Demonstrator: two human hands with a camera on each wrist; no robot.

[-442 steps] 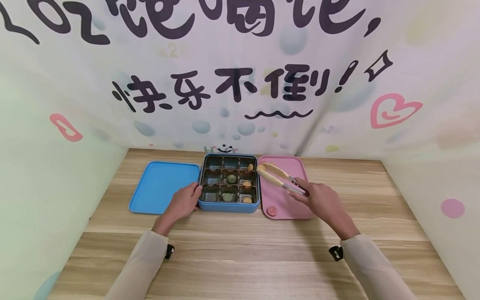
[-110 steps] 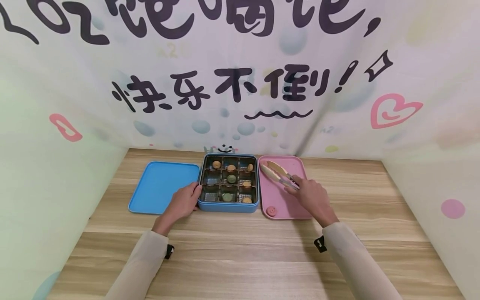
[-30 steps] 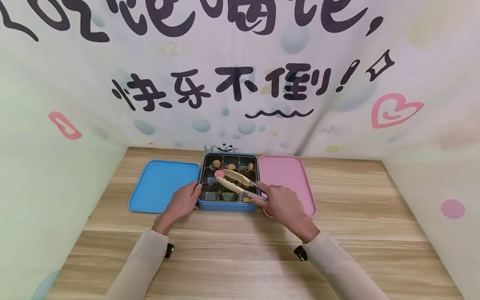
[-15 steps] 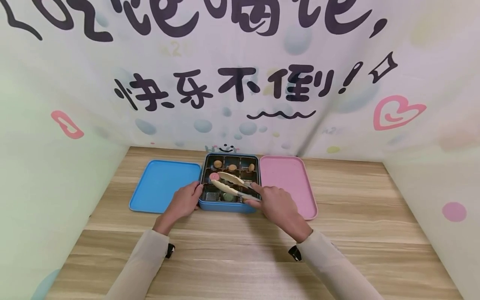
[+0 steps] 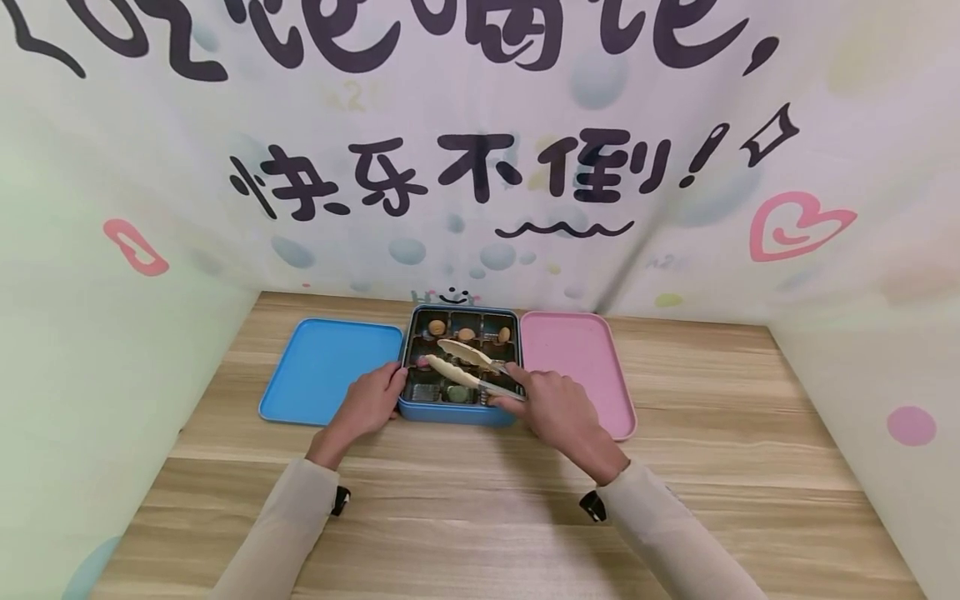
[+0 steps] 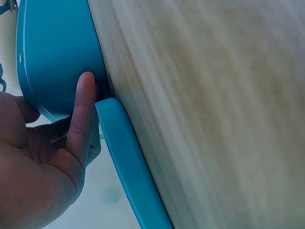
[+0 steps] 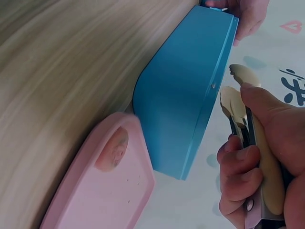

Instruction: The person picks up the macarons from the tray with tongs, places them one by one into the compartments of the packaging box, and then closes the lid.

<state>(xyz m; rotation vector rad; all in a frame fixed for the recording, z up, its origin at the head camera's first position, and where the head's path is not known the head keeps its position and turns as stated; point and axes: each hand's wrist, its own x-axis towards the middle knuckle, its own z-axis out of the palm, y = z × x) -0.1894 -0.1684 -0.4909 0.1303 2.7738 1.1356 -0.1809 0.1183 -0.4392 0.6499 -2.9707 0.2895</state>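
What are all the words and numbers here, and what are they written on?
"吃饱喝饱,": upper row, on the white wall; its top is cut off.
"快乐不倒!": lower row, same wall.
"2", it seems: in the wall's pale yellow marks and grey marks; the rest is too blurred.
Green letters, low on the wall: too small.
Blue box, tongs, pink tray: no readable writing.

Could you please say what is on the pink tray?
A pink cookie lies at one corner, with specks nearby, in the right wrist view; the right hand covers it in the head view.
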